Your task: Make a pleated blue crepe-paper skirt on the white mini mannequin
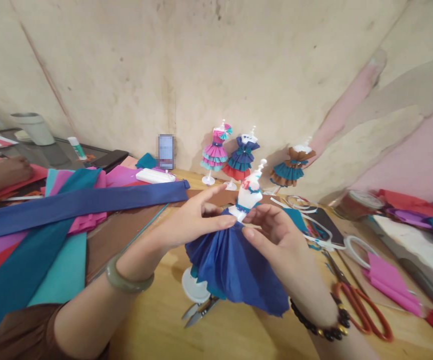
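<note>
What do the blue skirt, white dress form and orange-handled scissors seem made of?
Blue skirt: matte crepe paper or thin fabric, judging by its crisp pleats; I can't tell which. White dress form: probably plastic, smooth and evenly white. Scissors: greyish blades, likely steel; smooth, rounded handles, probably plastic.

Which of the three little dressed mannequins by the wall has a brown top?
The rightmost mannequin, set apart from the other two: the leftmost mannequin is pink on top, the middle mannequin navy.

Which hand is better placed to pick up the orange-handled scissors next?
Probably the right hand: the orange-handled scissors lie near its wrist. The left hand is farther off, across the blue skirt. Both seem to pinch the skirt's waist, so either would first have to let go.
</note>
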Demonstrator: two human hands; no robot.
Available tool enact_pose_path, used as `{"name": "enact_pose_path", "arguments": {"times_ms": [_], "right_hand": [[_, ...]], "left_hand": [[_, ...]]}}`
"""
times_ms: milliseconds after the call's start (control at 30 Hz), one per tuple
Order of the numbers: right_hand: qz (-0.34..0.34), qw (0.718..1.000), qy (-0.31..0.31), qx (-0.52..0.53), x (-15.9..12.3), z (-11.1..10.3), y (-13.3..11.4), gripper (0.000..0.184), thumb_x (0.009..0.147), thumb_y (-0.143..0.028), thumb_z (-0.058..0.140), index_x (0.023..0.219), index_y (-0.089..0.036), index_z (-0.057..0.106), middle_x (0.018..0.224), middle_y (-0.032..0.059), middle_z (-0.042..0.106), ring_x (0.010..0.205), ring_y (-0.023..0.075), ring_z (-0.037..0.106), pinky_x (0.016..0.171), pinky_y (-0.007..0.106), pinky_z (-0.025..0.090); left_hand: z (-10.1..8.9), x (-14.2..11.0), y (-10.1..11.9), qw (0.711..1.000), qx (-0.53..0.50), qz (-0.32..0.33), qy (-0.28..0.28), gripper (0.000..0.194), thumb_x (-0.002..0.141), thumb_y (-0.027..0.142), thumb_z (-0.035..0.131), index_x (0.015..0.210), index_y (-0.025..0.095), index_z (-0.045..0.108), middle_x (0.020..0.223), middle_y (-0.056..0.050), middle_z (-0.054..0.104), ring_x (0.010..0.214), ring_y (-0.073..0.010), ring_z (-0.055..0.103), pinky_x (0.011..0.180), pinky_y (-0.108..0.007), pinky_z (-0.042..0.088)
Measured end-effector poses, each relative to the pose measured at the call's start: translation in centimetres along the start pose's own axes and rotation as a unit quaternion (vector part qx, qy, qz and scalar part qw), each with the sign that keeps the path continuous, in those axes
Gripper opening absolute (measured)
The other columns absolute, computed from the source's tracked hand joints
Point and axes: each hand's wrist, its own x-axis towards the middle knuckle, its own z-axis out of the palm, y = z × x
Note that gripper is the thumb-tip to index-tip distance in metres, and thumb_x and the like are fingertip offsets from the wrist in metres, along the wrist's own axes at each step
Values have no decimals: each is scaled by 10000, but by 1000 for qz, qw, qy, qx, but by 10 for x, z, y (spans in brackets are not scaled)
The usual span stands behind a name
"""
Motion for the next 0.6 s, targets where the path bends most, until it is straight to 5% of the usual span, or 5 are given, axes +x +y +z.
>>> {"name": "enact_pose_path", "arguments": {"times_ms": [133,333,600], "right_hand": [[24,997,-37,58,-1,0,-6,513,727,-478,842,1132,-282,594,1091,62,697,997,232,669,834,363,557],[25,997,-70,-2,-4,2,-8,369,736,-467,837,1005,-272,675,1094,55,757,1017,262,692,881,391,529],[50,996,-60,53,-6,4,-5,311,764,-414,820,1013,-269,704,1143,57,765,957,250,720,852,378,555]], "left_hand": [[2,1,-1,999,-23,6,-27,960,799,343,806,1582,264,255,980,-41,734,929,-192,672,837,-305,476],[4,2,-4,998,-34,9,-46,1052,775,325,820,1604,261,176,876,-13,707,836,-172,648,759,-298,463],[6,1,-4,997,-43,30,-50,1183,736,325,859,1615,284,69,1153,-112,763,1122,-265,684,971,-403,489]]}}
